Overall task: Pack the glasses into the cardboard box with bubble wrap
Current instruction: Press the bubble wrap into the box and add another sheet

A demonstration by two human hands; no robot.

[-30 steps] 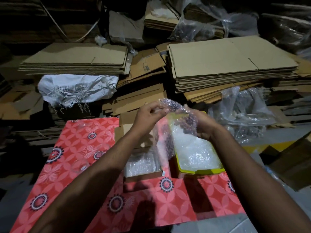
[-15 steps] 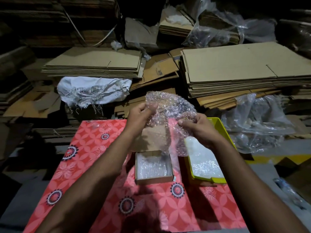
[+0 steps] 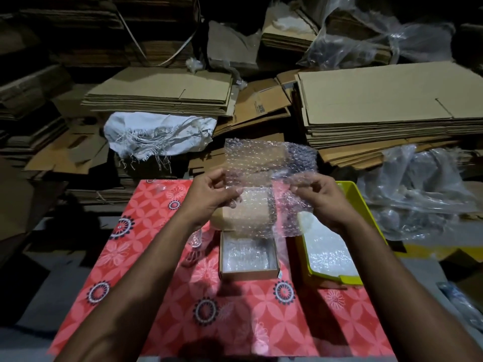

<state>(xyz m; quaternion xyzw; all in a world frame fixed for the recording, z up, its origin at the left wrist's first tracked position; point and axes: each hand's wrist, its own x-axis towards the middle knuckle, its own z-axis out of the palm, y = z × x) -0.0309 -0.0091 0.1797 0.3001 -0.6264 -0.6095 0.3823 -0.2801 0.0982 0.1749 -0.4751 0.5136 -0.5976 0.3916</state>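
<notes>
A clear sheet of bubble wrap (image 3: 257,165) is stretched out in the air between both hands. My left hand (image 3: 209,197) pinches its left edge, and my right hand (image 3: 322,198) pinches its right edge. Below them a small open cardboard box (image 3: 249,273) sits on the red patterned cloth (image 3: 146,246), lined with bubble wrap; its lid stands up behind it. A pair of glasses (image 3: 194,248) with clear lenses lies on the cloth just left of the box, partly behind my left forearm.
A yellow tray (image 3: 351,279) holding more bubble wrap sits right of the box. Stacks of flattened cardboard (image 3: 386,100) fill the back. A white woven sack (image 3: 159,137) lies back left, and crumpled clear plastic bags (image 3: 415,189) lie at the right.
The bubble wrap was bunched between my hands; now both hands have moved apart and spread it into a flat sheet. The view has tilted down, showing the box and the glasses.
</notes>
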